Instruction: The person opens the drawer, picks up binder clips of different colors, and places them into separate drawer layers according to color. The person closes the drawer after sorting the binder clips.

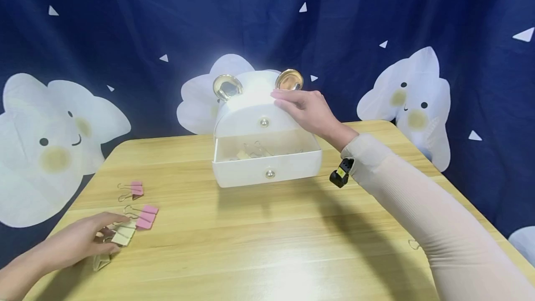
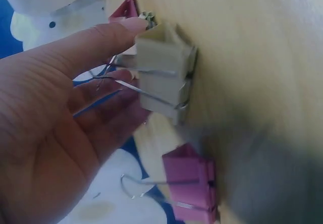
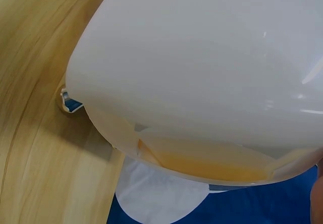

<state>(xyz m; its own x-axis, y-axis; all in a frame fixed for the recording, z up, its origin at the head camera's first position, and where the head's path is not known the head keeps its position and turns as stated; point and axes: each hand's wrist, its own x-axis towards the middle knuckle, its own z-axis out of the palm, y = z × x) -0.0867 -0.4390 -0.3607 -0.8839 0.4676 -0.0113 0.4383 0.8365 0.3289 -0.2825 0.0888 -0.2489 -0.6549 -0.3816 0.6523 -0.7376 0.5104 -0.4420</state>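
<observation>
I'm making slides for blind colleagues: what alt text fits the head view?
A person's left hand holds a pale yellow binder clip near two pink clips on a wooden table; the right hand touches a white, gold-eared box, its lower drawer open with clips inside.

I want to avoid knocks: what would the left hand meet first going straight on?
Past the cream clip between its thumb and fingers, the left hand would probably first meet the pink clip just ahead; exact depth is unclear.
</observation>
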